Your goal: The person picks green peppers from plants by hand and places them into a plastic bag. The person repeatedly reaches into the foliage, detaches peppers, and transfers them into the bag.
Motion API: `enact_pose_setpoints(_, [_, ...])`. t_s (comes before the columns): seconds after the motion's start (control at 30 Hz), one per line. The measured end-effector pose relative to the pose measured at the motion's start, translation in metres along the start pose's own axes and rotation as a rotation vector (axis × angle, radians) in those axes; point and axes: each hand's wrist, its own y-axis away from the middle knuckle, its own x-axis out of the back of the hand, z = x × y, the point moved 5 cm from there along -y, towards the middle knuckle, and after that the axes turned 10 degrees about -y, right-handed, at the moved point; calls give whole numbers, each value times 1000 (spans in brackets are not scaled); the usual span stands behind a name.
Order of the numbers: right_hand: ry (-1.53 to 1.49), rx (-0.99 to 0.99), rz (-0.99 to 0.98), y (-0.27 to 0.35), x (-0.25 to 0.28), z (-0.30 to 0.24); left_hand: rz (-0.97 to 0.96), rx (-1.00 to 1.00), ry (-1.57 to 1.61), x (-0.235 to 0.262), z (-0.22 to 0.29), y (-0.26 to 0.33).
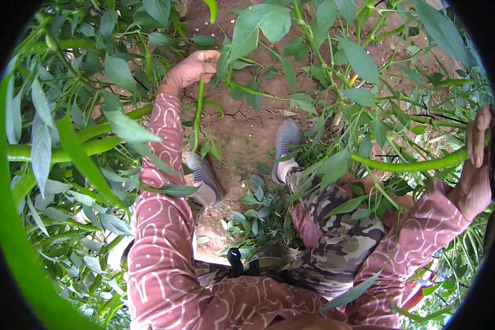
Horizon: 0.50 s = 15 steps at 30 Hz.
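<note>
My left hand (pixel 188 72) reaches forward among the leaves at the upper left, its fingers closed at the top of a slim green chili pepper (pixel 198 118) that hangs straight down. A leafy stem partly covers those fingertips. At the far right edge, my right hand (pixel 476 165) has its fingers closed around the thick end of a long green chili pepper (pixel 410 164). This pepper lies nearly level, pointing left into the foliage. Part of the right hand is lost in the dark rim of the view.
Pepper plants (pixel 335 82) crowd both sides, with more green peppers (pixel 88 148) on the left. A strip of cracked brown soil (pixel 242 132) runs between them, under my grey shoes (pixel 287 140). Cut or low leaves (pixel 261 206) lie between my legs. One large blurred green shape (pixel 11 220) curves close by.
</note>
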Motion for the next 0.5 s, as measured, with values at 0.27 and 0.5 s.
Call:
enact_pose_setpoints(0.27, [16,-94,643,36,28,8,281,68,251,-15,-7,8])
enact_pose_setpoints(0.5, [-122,8,589,43,36,18,577,75,-76,-23,5,13])
